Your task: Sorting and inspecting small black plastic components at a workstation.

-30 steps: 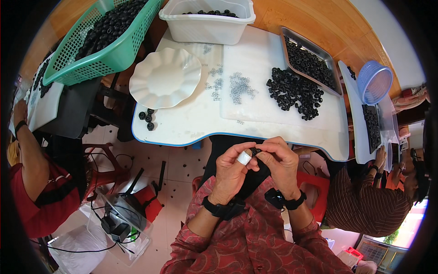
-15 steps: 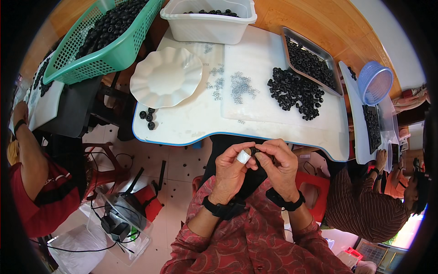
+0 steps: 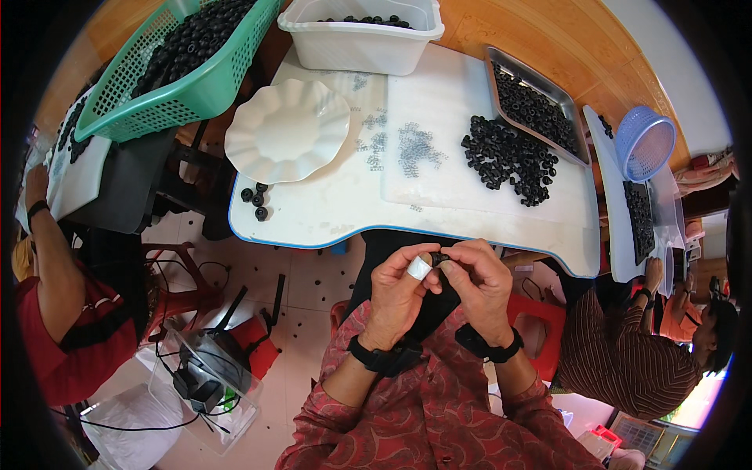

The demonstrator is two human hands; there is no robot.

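Observation:
Just off the table's front edge, my left hand (image 3: 396,296) and my right hand (image 3: 484,283) meet at the fingertips. Between them they pinch a small round black part (image 3: 439,257), mostly covered by the fingers. White tape wraps my left thumb (image 3: 420,267). Beyond my right hand, a loose heap of small black ring-like pieces (image 3: 509,164) lies on the table. Small grey coil-like pieces (image 3: 419,149) are spread on the white sheet left of that heap. Several rounder black parts (image 3: 258,200) rest at the table's left, near a scalloped white plate (image 3: 286,129).
A metal tray (image 3: 577,150) of black pieces stands behind the heap. A white tub (image 3: 356,51) and a green basket (image 3: 168,110) hold more. People sit at the left (image 3: 66,329) and right (image 3: 627,352). Cables and a clear box (image 3: 247,423) lie on the floor.
Both hands stay in nearly the same place. The fingers have shifted slightly, and the black part shows a little more between the fingertips.

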